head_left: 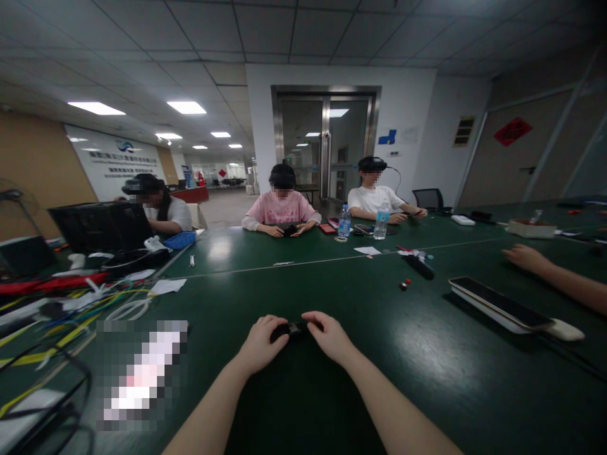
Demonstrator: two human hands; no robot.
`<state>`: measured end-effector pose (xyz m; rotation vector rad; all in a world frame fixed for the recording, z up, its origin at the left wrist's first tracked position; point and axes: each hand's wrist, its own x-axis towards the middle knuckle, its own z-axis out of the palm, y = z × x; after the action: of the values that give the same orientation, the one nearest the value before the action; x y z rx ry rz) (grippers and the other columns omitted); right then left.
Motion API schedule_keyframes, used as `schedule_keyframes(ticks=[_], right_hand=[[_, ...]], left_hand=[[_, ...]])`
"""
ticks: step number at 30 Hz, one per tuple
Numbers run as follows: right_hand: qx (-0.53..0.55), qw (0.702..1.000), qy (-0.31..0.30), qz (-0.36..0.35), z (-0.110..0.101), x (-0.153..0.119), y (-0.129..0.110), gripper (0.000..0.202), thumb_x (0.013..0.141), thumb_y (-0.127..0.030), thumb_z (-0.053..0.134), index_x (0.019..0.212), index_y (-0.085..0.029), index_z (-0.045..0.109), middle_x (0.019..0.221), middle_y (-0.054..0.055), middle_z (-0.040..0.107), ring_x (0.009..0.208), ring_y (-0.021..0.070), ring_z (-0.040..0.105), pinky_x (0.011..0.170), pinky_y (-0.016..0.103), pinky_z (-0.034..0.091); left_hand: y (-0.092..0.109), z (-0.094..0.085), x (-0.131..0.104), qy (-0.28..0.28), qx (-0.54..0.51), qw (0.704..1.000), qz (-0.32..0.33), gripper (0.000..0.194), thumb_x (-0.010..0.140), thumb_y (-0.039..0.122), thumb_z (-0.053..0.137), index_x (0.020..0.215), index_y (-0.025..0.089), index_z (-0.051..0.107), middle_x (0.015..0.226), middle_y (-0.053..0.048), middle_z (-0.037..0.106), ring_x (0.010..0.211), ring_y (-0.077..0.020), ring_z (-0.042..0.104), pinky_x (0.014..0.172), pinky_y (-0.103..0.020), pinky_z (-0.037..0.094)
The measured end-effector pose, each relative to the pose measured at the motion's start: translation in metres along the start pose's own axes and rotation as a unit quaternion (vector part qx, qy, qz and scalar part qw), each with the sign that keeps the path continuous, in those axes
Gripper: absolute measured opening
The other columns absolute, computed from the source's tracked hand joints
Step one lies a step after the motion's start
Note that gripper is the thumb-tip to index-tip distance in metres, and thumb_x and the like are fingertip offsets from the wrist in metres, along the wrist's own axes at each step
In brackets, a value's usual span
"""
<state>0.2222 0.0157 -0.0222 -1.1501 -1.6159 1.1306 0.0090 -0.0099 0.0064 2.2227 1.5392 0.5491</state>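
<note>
Between my two hands, low over the green table [360, 272], is a small black object [296, 328]; its kind is too dark and small to make out. My left hand [263, 344] is closed around its left end, thumb along the near side. At the right end, the bent thumb and forefinger of my right hand [331, 338] hold it. My fingers hide both ends, so just the middle part shows.
Left lie a pixelated bright rectangle [147, 366], tangled cables [71, 335] and a black monitor [102, 226]. To the right are a phone on a white block [502, 306] and another person's hand [524, 258]. Across sit several people wearing headsets, near water bottles [381, 222].
</note>
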Motion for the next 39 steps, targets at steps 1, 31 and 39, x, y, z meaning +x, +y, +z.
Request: schedule_keyframes(ticks=[1,31,39], right_hand=[[-0.008,1.0,-0.004,-0.012,0.001,-0.001,-0.001,0.029,0.076,-0.027,0.056,0.103,-0.029,0.065,0.109,0.0,0.063,0.106,0.0227,0.054,0.094,0.039,0.039],[-0.086,0.994,-0.048,-0.054,0.006,-0.006,-0.005,0.034,0.073,-0.034,0.061,0.107,-0.032,0.064,0.114,0.0,0.062,0.112,0.0256,0.05,0.1,0.041,0.031],[-0.164,0.978,-0.08,-0.098,0.008,-0.009,-0.015,0.032,0.076,-0.036,0.059,0.108,-0.031,0.063,0.116,0.001,0.06,0.113,0.0238,0.049,0.1,0.04,0.031]], left_hand=[[0.0,0.0,0.0,-0.003,0.001,1.0,0.002,0.038,0.087,0.043,0.043,0.119,0.026,0.054,0.118,-0.004,0.055,0.11,-0.0221,0.046,0.093,-0.036,0.037],[-0.002,0.001,-0.001,0.004,0.03,0.999,0.011,0.039,0.087,0.051,0.042,0.112,0.026,0.057,0.11,-0.004,0.054,0.104,-0.0222,0.047,0.089,-0.034,0.036],[-0.004,0.003,-0.001,0.01,0.027,0.999,0.041,0.037,0.083,0.049,0.051,0.111,0.027,0.056,0.109,-0.003,0.056,0.103,-0.0228,0.048,0.089,-0.034,0.036]])
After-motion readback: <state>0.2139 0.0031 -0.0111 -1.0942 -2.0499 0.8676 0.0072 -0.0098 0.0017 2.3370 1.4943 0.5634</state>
